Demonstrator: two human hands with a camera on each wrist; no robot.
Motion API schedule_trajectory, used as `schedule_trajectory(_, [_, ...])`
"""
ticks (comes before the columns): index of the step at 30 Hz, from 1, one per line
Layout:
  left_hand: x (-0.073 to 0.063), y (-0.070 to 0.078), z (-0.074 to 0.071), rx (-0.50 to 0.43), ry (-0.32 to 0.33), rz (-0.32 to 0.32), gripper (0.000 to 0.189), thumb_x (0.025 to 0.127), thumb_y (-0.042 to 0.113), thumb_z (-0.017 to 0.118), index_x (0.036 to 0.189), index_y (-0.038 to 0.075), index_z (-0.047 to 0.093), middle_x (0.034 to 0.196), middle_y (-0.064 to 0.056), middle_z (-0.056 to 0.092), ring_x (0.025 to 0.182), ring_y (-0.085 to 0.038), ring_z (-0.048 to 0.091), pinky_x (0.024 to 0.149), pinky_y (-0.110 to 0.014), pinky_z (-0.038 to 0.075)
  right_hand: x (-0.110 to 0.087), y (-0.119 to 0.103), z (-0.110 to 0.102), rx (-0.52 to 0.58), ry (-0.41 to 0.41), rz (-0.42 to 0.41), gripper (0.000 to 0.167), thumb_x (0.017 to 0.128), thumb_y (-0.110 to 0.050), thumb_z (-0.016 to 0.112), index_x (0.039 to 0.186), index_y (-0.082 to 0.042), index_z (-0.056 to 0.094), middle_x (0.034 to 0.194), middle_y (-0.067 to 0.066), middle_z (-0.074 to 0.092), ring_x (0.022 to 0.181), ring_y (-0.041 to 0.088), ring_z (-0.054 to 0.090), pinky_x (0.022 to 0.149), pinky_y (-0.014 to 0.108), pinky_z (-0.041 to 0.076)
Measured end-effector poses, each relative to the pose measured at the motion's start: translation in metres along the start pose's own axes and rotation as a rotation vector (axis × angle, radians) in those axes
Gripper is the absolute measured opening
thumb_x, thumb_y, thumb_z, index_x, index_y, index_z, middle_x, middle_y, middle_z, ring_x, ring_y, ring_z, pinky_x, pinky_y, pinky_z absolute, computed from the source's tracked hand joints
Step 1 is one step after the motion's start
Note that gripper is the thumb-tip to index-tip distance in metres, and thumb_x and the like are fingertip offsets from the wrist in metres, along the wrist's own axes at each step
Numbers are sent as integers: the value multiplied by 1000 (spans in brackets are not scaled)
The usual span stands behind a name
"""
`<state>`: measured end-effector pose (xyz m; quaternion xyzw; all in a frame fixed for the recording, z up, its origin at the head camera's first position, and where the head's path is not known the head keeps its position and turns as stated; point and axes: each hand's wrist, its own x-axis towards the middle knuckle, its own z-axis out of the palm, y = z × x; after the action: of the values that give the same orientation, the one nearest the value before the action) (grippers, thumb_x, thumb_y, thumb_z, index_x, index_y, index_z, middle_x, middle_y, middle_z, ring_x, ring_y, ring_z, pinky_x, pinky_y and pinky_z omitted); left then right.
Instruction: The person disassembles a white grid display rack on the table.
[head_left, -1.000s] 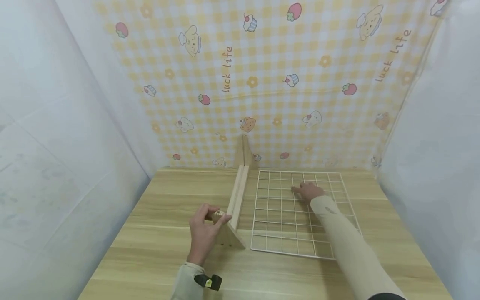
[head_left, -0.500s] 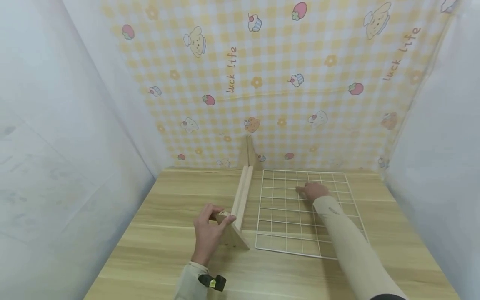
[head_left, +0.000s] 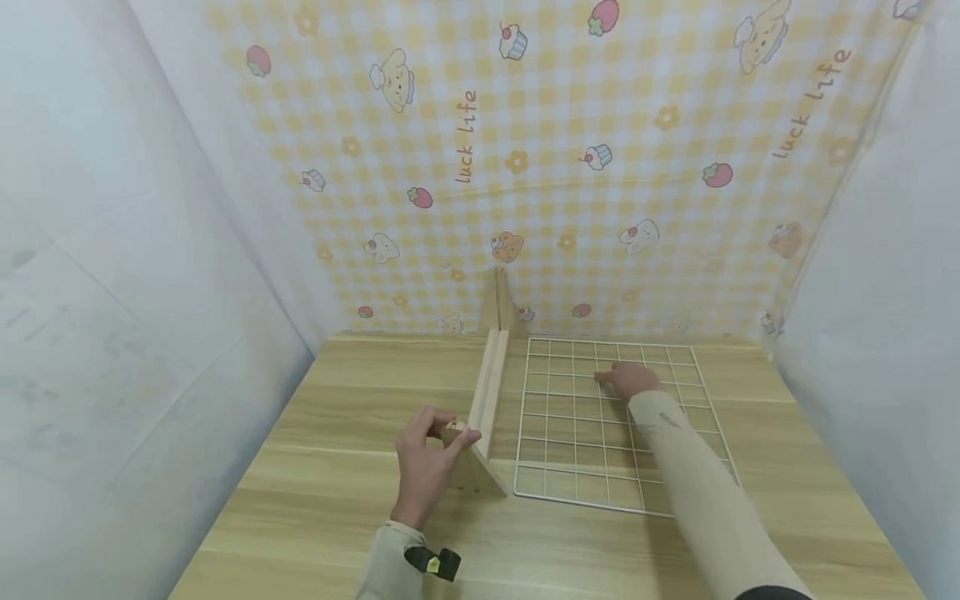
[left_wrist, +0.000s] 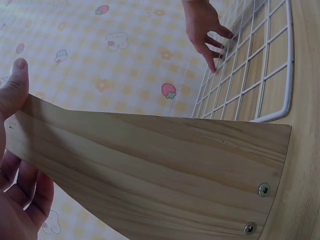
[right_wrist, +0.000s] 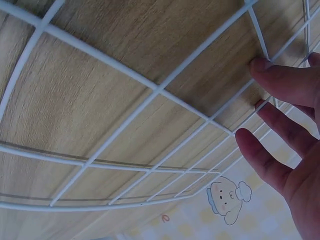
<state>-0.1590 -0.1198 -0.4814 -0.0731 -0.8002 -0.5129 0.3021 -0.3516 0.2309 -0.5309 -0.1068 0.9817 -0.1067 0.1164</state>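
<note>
My left hand [head_left: 426, 467] grips the narrow top of a flat wooden end panel, the near end of a wooden stand [head_left: 487, 400]. In the left wrist view the end panel [left_wrist: 150, 160] tapers toward the hand, with two screws near its wide base. Thumb and fingers lie on opposite edges of it. A white wire grid panel [head_left: 577, 454] lies flat to the right of the stand. My right hand [head_left: 632, 380] is over the grid's far half. The right wrist view shows its fingers [right_wrist: 262, 157] loosely extended, fingertips right at the wires.
Everything rests on a wood-grain table [head_left: 322, 500]. A yellow checked cloth [head_left: 555, 108] with cartoon prints hangs behind, close to the stand's far upright [head_left: 498, 300]. White sheets [head_left: 150, 250] enclose the left and right sides.
The stand's near end has shifted slightly right with my left hand, closer to the grid's near corner. My right hand stays at the same spot over the grid. The head view has turned slightly.
</note>
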Motion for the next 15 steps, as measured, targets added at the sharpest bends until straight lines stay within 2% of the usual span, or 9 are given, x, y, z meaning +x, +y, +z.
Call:
schedule_trajectory(4, [1,0,3,10,2,10,31,69,17,91,89,13,69,85,4,67,77,-6,53,72,-19,45,-7,2,0,-70,49,-67,57,104,-43,48,137,3,56,145,29,51,135,51,47,112,65,39])
schedule_trajectory(7, [1,-1,1,29,-5,27,32,69,18,91,90,12,68,85,4,67,77,-4,53,71,-19,46,-15,-1,1,-150,84,-117,43,100,-26,60,137,-5,58,139,28,57,128,50,54,103,64,48])
schedule_trajectory(8, [0,-3,-1,35,-12,28,32,70,18,91,91,11,69,85,4,67,77,-3,53,71,-19,46,-18,-3,4,-183,94,-132,44,96,-18,64,138,-8,57,136,27,60,123,48,59,97,62,53])
schedule_trajectory(10, [-2,-6,-6,40,-38,17,30,72,18,90,92,12,69,86,5,67,77,-2,54,72,-19,47,-24,-8,10,-212,112,-143,56,87,-4,71,140,-12,55,129,24,64,112,45,65,84,61,58])
schedule_trajectory(11, [-3,-8,-9,36,-56,4,27,75,17,88,92,12,69,87,5,68,78,-1,54,73,-19,48,-27,-11,13,-226,123,-149,62,84,1,72,141,-13,53,127,23,66,107,43,67,78,59,60])
schedule_trajectory(12, [-4,-10,-13,31,-75,-11,21,79,16,85,92,12,69,88,4,69,78,-1,56,73,-20,49,-30,-13,18,-212,132,-142,66,82,4,72,143,-13,51,126,22,66,106,42,67,78,58,61])
schedule_trajectory(14, [-4,-15,-23,25,-112,-61,7,91,17,74,92,12,69,90,2,71,81,-2,59,77,-21,52,-34,-17,22,-150,152,-132,61,87,2,69,144,-9,50,127,24,65,106,42,67,79,57,60])
schedule_trajectory(15, [-1,-18,-27,25,-133,-84,9,98,18,66,92,12,70,92,1,73,83,-4,62,79,-22,53,-35,-20,23,-122,164,-130,57,90,-1,67,144,-7,50,129,25,64,109,44,65,82,59,59])
